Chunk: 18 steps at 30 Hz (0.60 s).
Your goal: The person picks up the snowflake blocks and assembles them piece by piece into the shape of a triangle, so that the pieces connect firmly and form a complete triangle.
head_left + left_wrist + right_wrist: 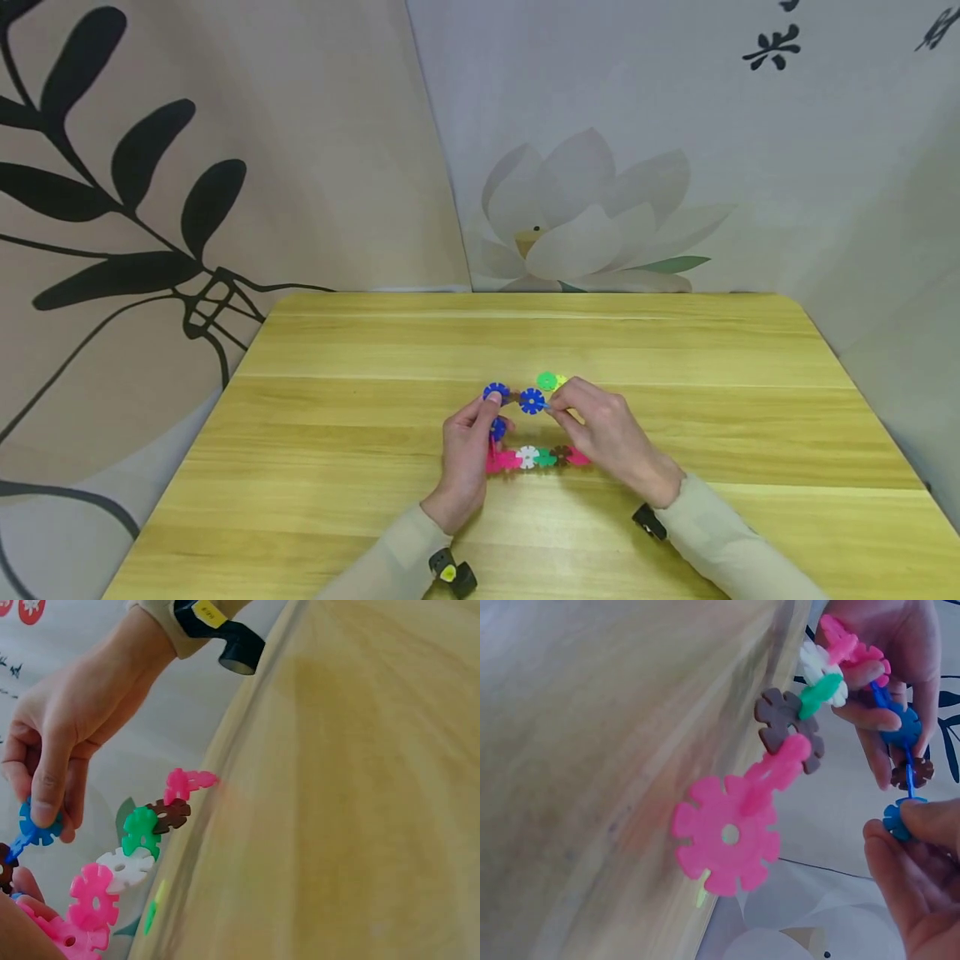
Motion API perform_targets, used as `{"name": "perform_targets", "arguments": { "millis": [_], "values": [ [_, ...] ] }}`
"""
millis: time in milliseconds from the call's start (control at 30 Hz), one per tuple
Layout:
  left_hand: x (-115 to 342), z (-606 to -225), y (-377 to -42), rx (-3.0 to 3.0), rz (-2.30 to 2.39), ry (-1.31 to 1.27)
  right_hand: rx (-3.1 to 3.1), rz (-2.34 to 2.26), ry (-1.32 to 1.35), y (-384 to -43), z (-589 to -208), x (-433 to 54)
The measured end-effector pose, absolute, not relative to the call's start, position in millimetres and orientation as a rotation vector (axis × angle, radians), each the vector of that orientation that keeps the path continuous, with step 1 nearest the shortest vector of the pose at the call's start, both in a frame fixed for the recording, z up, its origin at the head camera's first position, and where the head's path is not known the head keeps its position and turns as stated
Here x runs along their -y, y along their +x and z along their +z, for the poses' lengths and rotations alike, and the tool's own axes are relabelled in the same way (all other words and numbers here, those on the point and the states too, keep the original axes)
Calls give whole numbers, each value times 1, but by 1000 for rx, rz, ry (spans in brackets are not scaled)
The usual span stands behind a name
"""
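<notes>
A chain of notched plastic snowflake discs, linked edge to edge, hangs from my two hands. My left hand [467, 450] grips it at the blue discs, the thumb on one blue disc [495, 392]. My right hand [611, 429] pinches a light blue disc [897, 819] between thumb and fingertips, right beside another blue disc [532, 402]. A brown disc [913, 773] sits between the blue ones. Below the hands runs the rest of the chain: pink, a white disc [527, 457], a green disc [140, 832], brown, then a pink disc [727, 834] at the free end.
Beyond my right hand, a loose bright green disc [547, 382] lies on the wooden table [360, 483], next to a yellow piece [561, 381] partly hidden by the hand. A printed backdrop [600, 83] stands behind the table's far edge.
</notes>
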<state>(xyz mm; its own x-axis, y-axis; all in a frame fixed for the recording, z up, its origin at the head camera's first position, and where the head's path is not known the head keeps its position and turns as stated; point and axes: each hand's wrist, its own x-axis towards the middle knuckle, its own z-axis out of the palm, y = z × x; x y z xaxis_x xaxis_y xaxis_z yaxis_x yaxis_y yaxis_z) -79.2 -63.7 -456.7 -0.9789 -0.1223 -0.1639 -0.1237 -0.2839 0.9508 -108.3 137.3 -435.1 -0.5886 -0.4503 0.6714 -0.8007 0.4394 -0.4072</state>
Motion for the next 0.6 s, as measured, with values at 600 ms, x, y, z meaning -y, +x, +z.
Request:
{"name": "perform_targets", "arguments": {
  "millis": [600],
  "values": [
    [71, -458, -86, -1753, 2499, -353, 2570, 938, 969, -124, -432, -158]
  ]
}}
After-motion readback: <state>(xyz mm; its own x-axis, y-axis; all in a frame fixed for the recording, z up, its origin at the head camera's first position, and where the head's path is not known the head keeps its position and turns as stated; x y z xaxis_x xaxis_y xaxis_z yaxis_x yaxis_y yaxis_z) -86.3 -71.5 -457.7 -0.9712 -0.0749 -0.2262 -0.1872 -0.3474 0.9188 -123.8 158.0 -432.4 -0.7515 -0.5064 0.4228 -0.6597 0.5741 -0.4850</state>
